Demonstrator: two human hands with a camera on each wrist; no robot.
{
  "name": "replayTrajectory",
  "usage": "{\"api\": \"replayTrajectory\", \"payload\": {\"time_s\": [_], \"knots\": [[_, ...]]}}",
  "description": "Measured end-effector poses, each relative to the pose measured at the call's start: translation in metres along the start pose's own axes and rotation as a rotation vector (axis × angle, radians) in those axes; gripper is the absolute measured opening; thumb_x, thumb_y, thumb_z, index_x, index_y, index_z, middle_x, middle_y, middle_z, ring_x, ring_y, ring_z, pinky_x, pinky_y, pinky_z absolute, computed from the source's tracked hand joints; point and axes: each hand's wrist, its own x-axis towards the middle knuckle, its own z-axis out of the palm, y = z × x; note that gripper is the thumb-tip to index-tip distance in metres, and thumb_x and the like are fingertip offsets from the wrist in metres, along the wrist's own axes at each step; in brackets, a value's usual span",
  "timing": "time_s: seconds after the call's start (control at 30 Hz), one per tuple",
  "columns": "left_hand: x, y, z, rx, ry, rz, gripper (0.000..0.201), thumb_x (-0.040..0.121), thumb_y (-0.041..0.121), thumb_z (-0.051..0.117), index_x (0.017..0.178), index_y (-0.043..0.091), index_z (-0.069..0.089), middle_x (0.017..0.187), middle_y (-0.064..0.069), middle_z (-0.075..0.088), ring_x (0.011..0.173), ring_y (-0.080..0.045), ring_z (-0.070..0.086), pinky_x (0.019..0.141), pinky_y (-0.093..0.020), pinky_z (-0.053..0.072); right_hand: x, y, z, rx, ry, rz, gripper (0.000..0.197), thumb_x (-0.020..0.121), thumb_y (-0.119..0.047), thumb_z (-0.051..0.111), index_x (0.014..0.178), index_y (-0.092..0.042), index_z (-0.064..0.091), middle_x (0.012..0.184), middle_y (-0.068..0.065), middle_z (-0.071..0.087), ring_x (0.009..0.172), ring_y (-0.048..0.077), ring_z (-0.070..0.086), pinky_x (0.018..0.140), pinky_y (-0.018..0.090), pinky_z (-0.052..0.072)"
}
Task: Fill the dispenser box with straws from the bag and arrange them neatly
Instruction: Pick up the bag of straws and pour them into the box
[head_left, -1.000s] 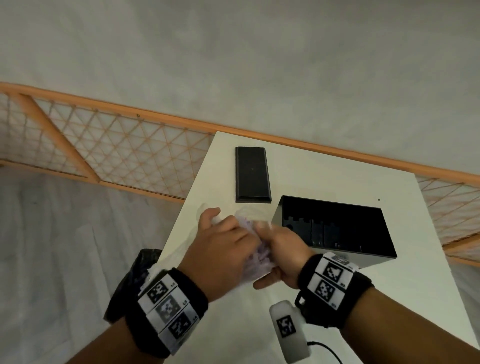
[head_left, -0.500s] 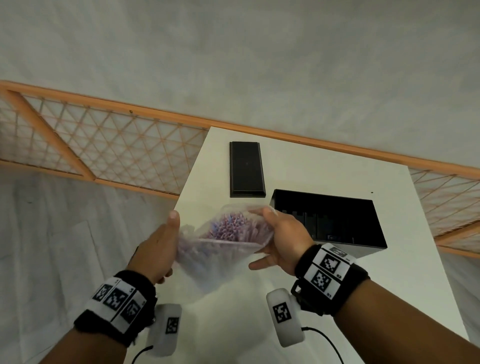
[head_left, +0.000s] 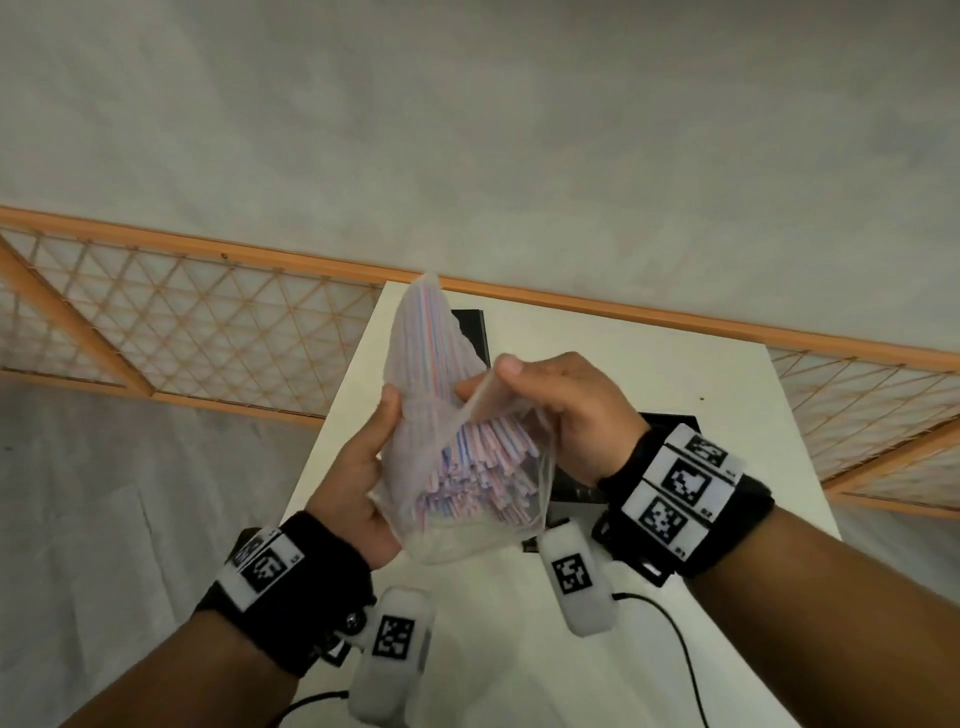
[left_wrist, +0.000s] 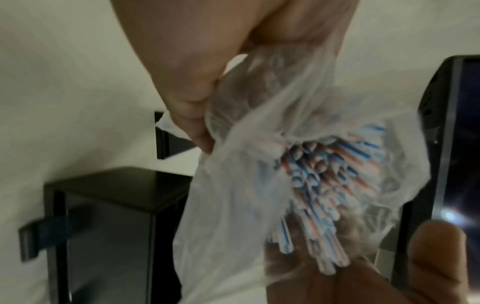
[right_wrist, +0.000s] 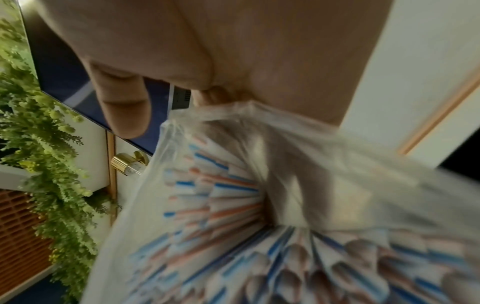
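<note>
The left hand (head_left: 358, 467) wraps its fingers and thumb around the body of the clear plastic bag (head_left: 434, 374), holding it up above the white table (head_left: 727, 415) with the closed end pointing away from the person. Inside it the red- and blue-striped straws (head_left: 478, 462) lie bunched together, their open ends fanned out toward the bag's mouth; the left wrist view shows those ends crowded just inside the loose plastic. To the right, the right hand (head_left: 566, 410) pinches the rim of the bag between thumb and fingers and pulls it open. Behind and below the hands sits the black dispenser box (head_left: 670, 423), mostly hidden in the head view, with its flat black lid (head_left: 475, 332) lying apart on the table farther back.

As far as these views show, the task is at its very start: the bag is open but every visible straw is inside it, and none can be seen in the box. What is left is nearly everything, namely drawing the straws out, laying them in the box, and evening them up.
</note>
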Motion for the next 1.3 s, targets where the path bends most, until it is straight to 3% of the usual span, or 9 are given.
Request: {"api": "replayTrajectory", "payload": {"time_s": [0.1,0.2,0.3,0.47,0.6,0.77,1.0,1.13,1.3], "knots": [[0.024,-0.006,0.014,-0.051,-0.162,-0.044,0.083,0.096,0.062,0.045,0.155,0.005,0.033,0.164,-0.02,0.023,0.154,-0.033,0.018,0.126,-0.051,0.004,-0.001,-0.008,-0.02,-0.092,0.077,-0.002,0.06,0.072,-0.065,0.069,0.075,-0.006,0.078,0.079,0.018,0.074,0.078,0.028,0.072,0.082,0.039,0.055],[0.047,-0.015,0.031,-0.004,-0.219,-0.023,0.085,0.086,0.057,0.067,0.151,0.008,0.042,0.157,-0.023,0.038,0.147,-0.036,0.035,0.123,-0.055,0.021,0.002,-0.011,-0.037,-0.204,0.202,-0.017,0.072,0.069,-0.069,0.069,0.063,0.002,0.065,0.064,0.02,0.065,0.061,0.026,0.064,0.068,0.036,0.052],[0.061,-0.019,0.053,0.116,-0.188,0.061,0.096,0.069,0.048,0.088,0.145,0.005,0.05,0.145,-0.026,0.052,0.132,-0.037,0.054,0.109,-0.052,0.045,0.001,-0.009,-0.053,-0.254,0.259,-0.013,0.055,0.063,-0.064,0.081,0.07,-0.015,0.055,0.068,0.003,0.063,0.061,0.015,0.063,0.062,0.034,0.051],[0.088,-0.017,0.073,0.379,-0.18,0.169,0.114,0.057,0.042,0.095,0.148,0.002,0.04,0.142,-0.031,0.051,0.129,-0.042,0.056,0.1,-0.053,0.052,0.0,-0.005,-0.083,-0.254,0.264,0.057,0.1,0.055,-0.063,0.079,0.134,-0.013,0.043,0.105,-0.006,0.066,0.082,0.005,0.072,0.073,0.026,0.06],[0.108,-0.021,0.07,0.711,-0.114,0.34,0.134,0.039,0.052,0.097,0.147,0.022,0.023,0.142,-0.011,0.052,0.128,-0.024,0.06,0.098,-0.048,0.055,0.003,0.005,-0.102,-0.354,0.149,0.042,0.091,0.052,-0.072,0.082,0.125,-0.022,0.063,0.114,-0.002,0.073,0.102,0.012,0.07,0.089,0.036,0.057],[0.122,-0.024,0.066,1.117,-0.176,0.31,0.14,0.042,0.056,0.091,0.144,0.028,0.0,0.137,0.014,0.039,0.122,0.014,0.049,0.095,-0.017,0.052,-0.004,0.026,-0.118,-0.3,0.132,-0.003,0.079,0.063,-0.027,0.092,0.132,-0.026,0.054,0.119,-0.007,0.07,0.111,0.008,0.065,0.093,0.034,0.056],[0.123,-0.013,0.038,1.501,-0.324,0.003,0.138,0.059,0.018,0.097,0.157,0.034,0.0,0.151,0.012,0.036,0.141,-0.009,0.037,0.116,-0.037,0.038,-0.014,0.059,-0.123,-0.292,0.246,0.023,0.082,0.051,-0.02,0.099,0.123,-0.024,0.06,0.111,-0.008,0.072,0.105,0.006,0.067,0.086,0.034,0.058],[0.119,-0.018,0.036,1.647,-0.251,0.104,0.13,0.059,0.021,0.095,0.157,0.029,0.009,0.149,0.009,0.036,0.137,-0.011,0.04,0.114,-0.039,0.041,-0.019,0.064,-0.122,-0.279,0.235,0.007,0.081,0.052,-0.011,0.097,0.123,-0.018,0.061,0.108,-0.008,0.073,0.101,0.001,0.067,0.074,0.016,0.055],[0.116,-0.03,0.019,1.634,-0.155,0.172,0.117,0.051,0.027,0.098,0.147,0.03,0.032,0.133,0.013,0.054,0.127,-0.011,0.052,0.109,-0.042,0.047,-0.024,0.07,-0.123,-0.376,0.209,-0.005,0.082,0.047,-0.022,0.099,0.12,-0.022,0.063,0.11,-0.01,0.072,0.106,0.0,0.065,0.081,0.016,0.054]]}}
